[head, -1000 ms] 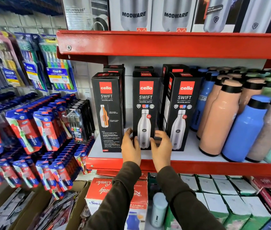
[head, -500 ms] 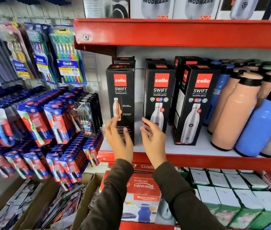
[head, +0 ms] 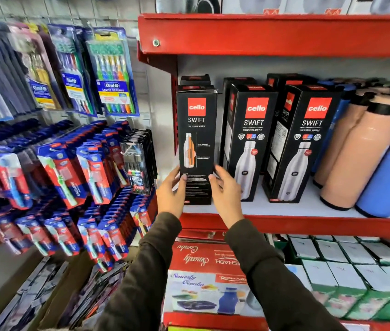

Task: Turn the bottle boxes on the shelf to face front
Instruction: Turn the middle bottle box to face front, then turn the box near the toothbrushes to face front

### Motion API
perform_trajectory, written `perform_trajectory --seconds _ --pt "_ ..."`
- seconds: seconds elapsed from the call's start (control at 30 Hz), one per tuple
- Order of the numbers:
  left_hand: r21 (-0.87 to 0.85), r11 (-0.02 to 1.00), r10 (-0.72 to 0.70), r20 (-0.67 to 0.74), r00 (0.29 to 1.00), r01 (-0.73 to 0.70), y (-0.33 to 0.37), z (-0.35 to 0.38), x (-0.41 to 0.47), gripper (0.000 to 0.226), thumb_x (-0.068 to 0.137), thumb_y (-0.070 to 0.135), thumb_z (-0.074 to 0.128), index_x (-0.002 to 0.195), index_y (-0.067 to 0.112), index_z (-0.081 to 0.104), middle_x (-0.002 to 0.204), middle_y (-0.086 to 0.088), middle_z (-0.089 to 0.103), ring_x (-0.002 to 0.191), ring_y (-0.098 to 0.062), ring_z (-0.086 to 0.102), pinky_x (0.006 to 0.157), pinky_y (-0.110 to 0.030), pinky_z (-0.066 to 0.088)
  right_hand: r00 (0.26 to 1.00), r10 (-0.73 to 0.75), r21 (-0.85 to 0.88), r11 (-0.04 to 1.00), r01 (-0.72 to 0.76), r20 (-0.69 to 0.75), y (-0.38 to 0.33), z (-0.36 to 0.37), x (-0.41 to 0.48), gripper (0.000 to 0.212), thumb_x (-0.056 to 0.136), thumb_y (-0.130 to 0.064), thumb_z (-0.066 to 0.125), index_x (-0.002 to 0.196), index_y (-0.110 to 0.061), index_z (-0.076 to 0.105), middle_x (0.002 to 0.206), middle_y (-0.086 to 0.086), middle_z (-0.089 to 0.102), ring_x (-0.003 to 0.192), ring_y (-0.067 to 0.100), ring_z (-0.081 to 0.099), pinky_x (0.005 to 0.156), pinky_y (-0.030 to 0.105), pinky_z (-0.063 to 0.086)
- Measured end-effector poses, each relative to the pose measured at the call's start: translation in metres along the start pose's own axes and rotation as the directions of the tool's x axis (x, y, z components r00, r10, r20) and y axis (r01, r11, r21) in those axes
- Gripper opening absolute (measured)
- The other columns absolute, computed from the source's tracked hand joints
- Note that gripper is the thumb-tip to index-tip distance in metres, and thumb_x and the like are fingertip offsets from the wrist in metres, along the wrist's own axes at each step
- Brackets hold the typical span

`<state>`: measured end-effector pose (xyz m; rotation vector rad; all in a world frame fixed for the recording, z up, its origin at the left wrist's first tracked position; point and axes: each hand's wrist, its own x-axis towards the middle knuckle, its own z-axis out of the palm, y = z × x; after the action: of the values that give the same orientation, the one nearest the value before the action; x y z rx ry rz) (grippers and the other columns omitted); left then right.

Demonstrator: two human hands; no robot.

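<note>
Black cardboard, stiff but probably top-heavy and smooth, the leftmost bottle box (head: 196,144) at centre frame stands on the shelf (head: 284,222), pinched low between left hand (head: 170,197) and right hand (head: 226,197), best held there.

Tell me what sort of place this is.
Most likely a retail shop aisle: red metal shelving stocked with boxed Cello Swift bottles, loose bottles beside them, and toothbrush packs hanging on the wall rack.

Bottle boxes (head: 197,139) black, red logo squares; shelf (head: 308,222) red; loose bottles (head: 354,149) peach, blue.
</note>
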<state>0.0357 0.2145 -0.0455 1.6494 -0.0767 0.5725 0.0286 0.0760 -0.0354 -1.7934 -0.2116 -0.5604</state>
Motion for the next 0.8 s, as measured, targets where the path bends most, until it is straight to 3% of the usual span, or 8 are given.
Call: perform_trajectory --seconds 0.13,0.23,0.3,0.43,0.6,0.7,0.8 --pt "-0.081 0.996 0.028 -0.011 1.0 -0.029 0.006 -0.01 0.006 0.035 0.094 0.022 0.063 0.129 0.025 0.06 0.124 0.001 0.066 0.111 -0.011 0.065 0.085 -0.006 0.05 0.997 0.006 0.053 0.999 -0.01 0.072 -0.01 0.001 0.001 0.047 0.097 -0.011 0.059 0.142 -0.016 0.049 0.131 -0.004 0.062 0.115 -0.002 0.059 0.09 0.004 0.044" --pt "-0.119 0.992 0.024 -0.027 0.999 -0.027 0.011 -0.015 0.008 0.029 0.091 0.029 0.065 0.118 0.038 0.063 0.123 -0.001 0.069 0.109 -0.009 0.067 0.094 -0.028 0.056 0.993 -0.036 -0.001 0.999 0.036 0.115 -0.018 0.001 0.005 0.062 0.088 -0.012 0.071 0.144 -0.017 0.046 0.13 -0.004 0.064 0.116 -0.003 0.058 0.091 0.004 0.042" --pt "-0.178 0.984 -0.003 -0.026 1.0 -0.002 0.013 -0.016 0.008 0.025 0.093 0.034 0.062 0.117 0.033 0.067 0.124 -0.004 0.069 0.113 -0.015 0.067 0.095 -0.039 0.056 0.993 -0.059 -0.037 0.997 0.063 0.106 -0.022 0.004 0.006 0.071 0.08 -0.018 0.08 0.143 -0.02 0.046 0.126 -0.006 0.067 0.115 -0.002 0.059 0.095 0.009 0.045" --pt "-0.256 0.967 -0.016 -0.044 0.999 0.004 0.017 -0.015 0.0 0.028 0.096 0.043 0.051 0.111 0.033 0.072 0.124 -0.003 0.069 0.116 -0.02 0.065 0.083 -0.036 0.061 0.997 -0.077 -0.099 0.992 0.079 0.018 -0.024 0.013 0.005 0.078 0.064 -0.037 0.091 0.131 -0.029 0.052 0.11 -0.013 0.071 0.103 -0.003 0.064 0.088 0.01 0.049" --pt "-0.263 0.965 0.002 -0.046 0.999 -0.014 0.015 -0.013 -0.008 0.027 0.092 0.051 0.05 0.105 0.043 0.072 0.126 -0.004 0.066 0.115 -0.019 0.064 0.085 -0.038 0.061 0.998 -0.068 -0.107 0.992 0.067 -0.003 -0.024 0.013 0.009 0.08 0.059 -0.044 0.091 0.127 -0.031 0.051 0.108 -0.013 0.07 0.1 -0.001 0.065 0.082 0.005 0.048" --pt "-0.209 0.977 0.04 -0.047 0.998 -0.049 0.011 -0.016 -0.005 0.027 0.097 0.038 0.049 0.113 0.035 0.071 0.124 0.0 0.067 0.111 -0.016 0.065 0.095 -0.04 0.055 0.999 -0.052 -0.073 0.996 0.052 -0.01 -0.023 0.011 0.011 0.08 0.057 -0.041 0.089 0.126 -0.032 0.052 0.11 -0.014 0.07 0.102 -0.001 0.066 0.088 0.019 0.055" --pt "-0.118 0.992 0.031 -0.018 0.999 -0.033 0.005 -0.018 0.009 0.035 0.101 0.016 0.047 0.135 0.022 0.054 0.139 0.003 0.054 0.127 -0.014 0.052 0.109 -0.034 0.041 1.0 -0.028 -0.027 0.999 0.028 0.007 -0.02 0.009 0.011 0.084 0.056 -0.037 0.087 0.131 -0.034 0.049 0.114 -0.015 0.069 0.106 -0.001 0.065 0.094 0.028 0.056"
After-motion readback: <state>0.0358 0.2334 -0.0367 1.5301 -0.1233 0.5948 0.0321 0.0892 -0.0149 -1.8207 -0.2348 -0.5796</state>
